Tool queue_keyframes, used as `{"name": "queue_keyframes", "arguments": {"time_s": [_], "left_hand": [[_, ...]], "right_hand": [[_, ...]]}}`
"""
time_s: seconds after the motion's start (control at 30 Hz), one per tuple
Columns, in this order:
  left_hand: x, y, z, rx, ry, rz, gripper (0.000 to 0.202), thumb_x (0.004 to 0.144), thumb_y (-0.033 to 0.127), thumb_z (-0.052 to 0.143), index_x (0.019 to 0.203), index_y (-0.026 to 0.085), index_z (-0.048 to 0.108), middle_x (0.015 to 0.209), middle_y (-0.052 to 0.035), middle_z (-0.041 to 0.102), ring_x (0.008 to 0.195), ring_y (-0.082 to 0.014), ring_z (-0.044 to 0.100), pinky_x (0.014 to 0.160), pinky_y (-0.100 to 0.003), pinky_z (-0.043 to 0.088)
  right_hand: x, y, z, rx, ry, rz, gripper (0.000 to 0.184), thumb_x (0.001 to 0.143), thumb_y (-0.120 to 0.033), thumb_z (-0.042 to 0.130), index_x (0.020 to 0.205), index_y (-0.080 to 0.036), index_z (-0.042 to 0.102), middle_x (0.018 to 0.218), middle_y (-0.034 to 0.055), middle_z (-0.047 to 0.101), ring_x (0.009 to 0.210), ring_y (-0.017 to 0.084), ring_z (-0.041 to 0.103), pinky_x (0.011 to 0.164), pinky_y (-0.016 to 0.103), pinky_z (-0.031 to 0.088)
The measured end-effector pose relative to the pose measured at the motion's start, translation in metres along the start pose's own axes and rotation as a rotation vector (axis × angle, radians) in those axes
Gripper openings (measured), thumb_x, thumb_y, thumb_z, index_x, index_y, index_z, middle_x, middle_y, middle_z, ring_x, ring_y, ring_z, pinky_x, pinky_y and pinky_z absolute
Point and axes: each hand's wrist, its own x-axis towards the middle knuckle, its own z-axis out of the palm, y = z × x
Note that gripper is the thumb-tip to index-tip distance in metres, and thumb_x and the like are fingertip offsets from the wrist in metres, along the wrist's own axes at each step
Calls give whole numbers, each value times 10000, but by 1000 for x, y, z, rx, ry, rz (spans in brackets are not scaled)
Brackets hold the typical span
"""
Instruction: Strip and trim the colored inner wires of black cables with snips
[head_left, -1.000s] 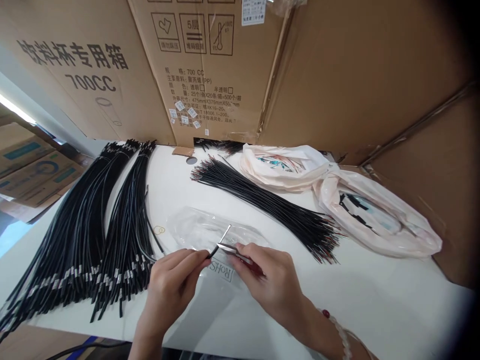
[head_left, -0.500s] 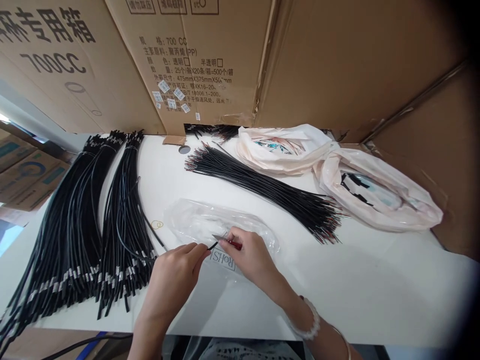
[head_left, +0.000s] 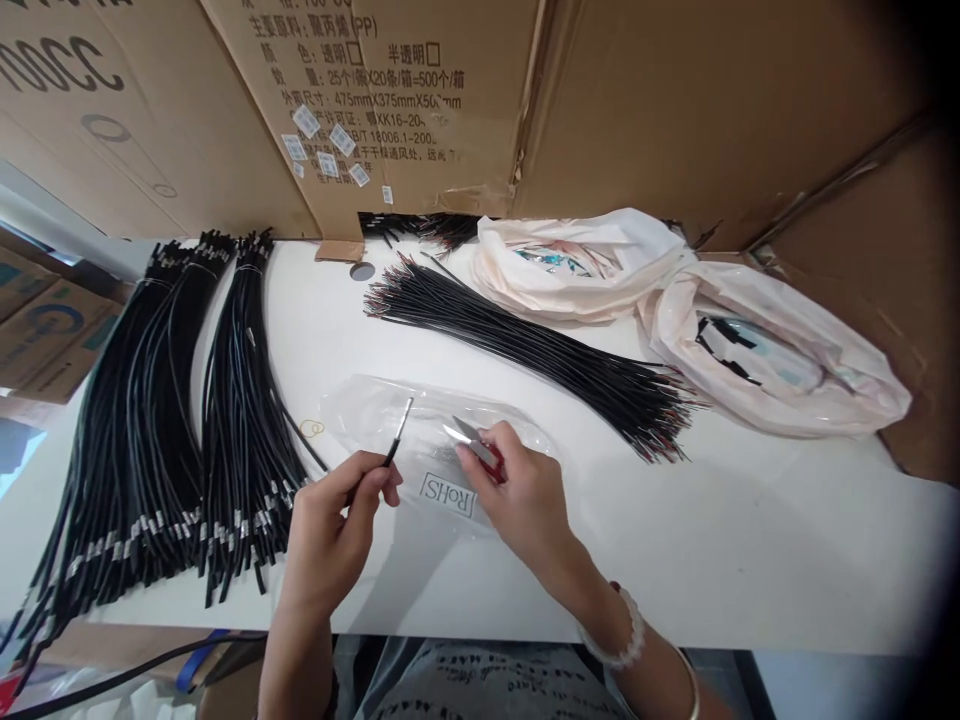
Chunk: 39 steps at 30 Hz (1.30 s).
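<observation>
A person's left hand (head_left: 334,530) and right hand (head_left: 525,495) work at the near edge of a white tabletop (head_left: 712,540). Half a second ago the cable (head_left: 397,435) and the snips (head_left: 469,437) met between the hands; now they are apart, the cable swung up and to the left. The left fingers pinch the black cable just below its bare end. The right fingers are closed around the red-handled snips, whose blades point to 10 o'clock.

Under both hands lies a clear plastic bag (head_left: 360,410) bearing a RoHS label (head_left: 448,494), with a rubber band (head_left: 312,429) just beside it at 9 o'clock. Thick black cable bundles (head_left: 142,420) stretch along the left side. A sheaf of thin black wires (head_left: 525,345) runs from 10 to 4 o'clock across the middle. Farther off, at 1 and 2 o'clock, sit two pale pink bags (head_left: 577,270). Printed cardboard cartons (head_left: 420,110) wall in the far edge and the right side.

The held cable's long axis runs from 7 to 1 o'clock, its metal tip pointing to 1 o'clock over the clear bag.
</observation>
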Motion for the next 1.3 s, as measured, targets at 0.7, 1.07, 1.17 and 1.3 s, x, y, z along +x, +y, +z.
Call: {"name": "queue_keyframes", "arguments": {"time_s": [0.7,1.07,1.17,1.3], "left_hand": [[-14,-13,-10,-478,-119,80,378,982,416,461,707,176,559,566,24,517,507,-71,404,472,-198,318],[-19,-1,-3,-581,-154,86,457,948,482,503,607,178,528,473,26,474,433,-68,373,418,-212,285],[-20,-3,-3,-580,-151,93,504,933,516,508,559,179,502,446,22,459,414,-78,397,415,-223,301],[-21,-2,-3,-562,-114,76,514,916,522,534,532,183,489,440,20,448,408,-85,393,418,-236,309]], "right_hand": [[8,-19,-8,165,416,-717,165,942,-320,620,974,-164,578,624,-35,677,479,81,560,489,241,417],[10,-24,-11,144,396,-774,136,941,-298,612,896,-170,618,560,-63,594,461,69,464,491,227,393],[9,-25,-12,170,375,-788,153,934,-300,626,886,-155,626,566,-62,578,471,66,469,490,227,386],[8,-27,-13,209,342,-764,172,942,-312,614,859,-161,627,578,-65,590,478,61,489,485,222,376]]}}
